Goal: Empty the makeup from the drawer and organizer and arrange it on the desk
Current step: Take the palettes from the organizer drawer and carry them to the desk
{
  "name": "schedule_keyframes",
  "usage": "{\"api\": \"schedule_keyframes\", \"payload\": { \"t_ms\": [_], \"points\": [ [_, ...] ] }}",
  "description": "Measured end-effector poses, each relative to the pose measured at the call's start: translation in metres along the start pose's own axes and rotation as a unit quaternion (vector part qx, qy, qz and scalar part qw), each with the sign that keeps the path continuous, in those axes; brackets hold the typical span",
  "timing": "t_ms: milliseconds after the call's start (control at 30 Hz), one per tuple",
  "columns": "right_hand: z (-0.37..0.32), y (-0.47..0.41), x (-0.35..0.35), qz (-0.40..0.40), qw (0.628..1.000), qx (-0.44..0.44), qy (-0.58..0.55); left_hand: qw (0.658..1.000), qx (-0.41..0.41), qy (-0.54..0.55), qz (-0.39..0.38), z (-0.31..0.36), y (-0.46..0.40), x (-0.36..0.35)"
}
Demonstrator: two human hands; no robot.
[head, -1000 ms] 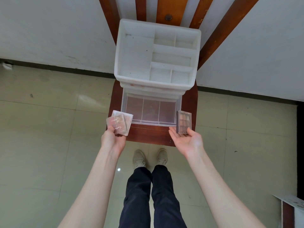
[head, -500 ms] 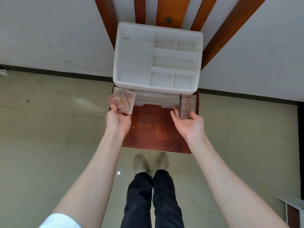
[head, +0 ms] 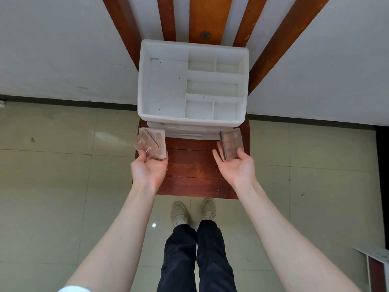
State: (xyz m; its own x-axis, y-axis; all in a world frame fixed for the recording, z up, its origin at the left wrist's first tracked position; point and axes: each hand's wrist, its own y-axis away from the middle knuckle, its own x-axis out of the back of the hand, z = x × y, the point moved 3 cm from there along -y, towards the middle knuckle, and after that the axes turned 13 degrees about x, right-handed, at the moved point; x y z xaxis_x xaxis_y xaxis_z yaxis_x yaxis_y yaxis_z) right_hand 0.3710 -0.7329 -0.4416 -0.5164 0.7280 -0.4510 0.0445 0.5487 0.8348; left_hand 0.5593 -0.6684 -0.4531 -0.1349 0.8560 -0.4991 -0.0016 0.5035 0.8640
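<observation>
Head view, left hand (head: 148, 169) gripping palettes (head: 150, 143), right hand (head: 235, 167) holding eyeshadow palette (head: 231, 143)

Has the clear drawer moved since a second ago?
Yes. The drawer was pulled out toward the person; now it is pushed back in under the white organizer, front nearly flush.

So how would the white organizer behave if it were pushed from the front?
The white organizer looks like rigid plastic, so it would likely slide as one piece on the wooden seat. Its compartments look empty, so it is probably light. Tall over its drawers, it might tip backward.
</observation>
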Motion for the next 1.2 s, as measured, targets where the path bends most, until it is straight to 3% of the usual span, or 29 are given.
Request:
{"api": "schedule_keyframes", "payload": {
  "t_ms": [100, 200, 367, 500, 633, 867, 1200],
  "points": [
    [-0.013, 0.019, 0.011, 0.020, 0.998, 0.007, 0.052, 0.996, 0.014, -0.086, 0.035, -0.002, 0.017, 0.016],
    [-0.030, 0.044, 0.021, 0.028, 0.987, 0.017, 0.156, 0.968, 0.001, -0.242, 0.064, -0.004, 0.044, 0.025],
    [-0.067, 0.110, 0.036, -0.002, 0.967, 0.062, 0.247, 0.854, -0.024, -0.518, 0.051, -0.019, 0.104, 0.007],
    [-0.094, 0.177, 0.055, -0.020, 0.956, 0.136, 0.261, 0.776, -0.003, -0.630, -0.001, -0.053, 0.146, -0.019],
    [-0.117, 0.250, 0.093, -0.014, 0.954, 0.208, 0.218, 0.708, 0.032, -0.703, -0.055, -0.108, 0.190, -0.035],
    [-0.167, 0.373, 0.196, 0.064, 0.936, 0.341, 0.059, 0.500, 0.087, -0.842, -0.184, -0.252, 0.275, -0.038],
    [-0.184, 0.551, 0.413, 0.233, 0.837, 0.476, -0.134, 0.294, 0.211, -0.882, -0.302, -0.445, 0.402, 0.113]
  ]
}}
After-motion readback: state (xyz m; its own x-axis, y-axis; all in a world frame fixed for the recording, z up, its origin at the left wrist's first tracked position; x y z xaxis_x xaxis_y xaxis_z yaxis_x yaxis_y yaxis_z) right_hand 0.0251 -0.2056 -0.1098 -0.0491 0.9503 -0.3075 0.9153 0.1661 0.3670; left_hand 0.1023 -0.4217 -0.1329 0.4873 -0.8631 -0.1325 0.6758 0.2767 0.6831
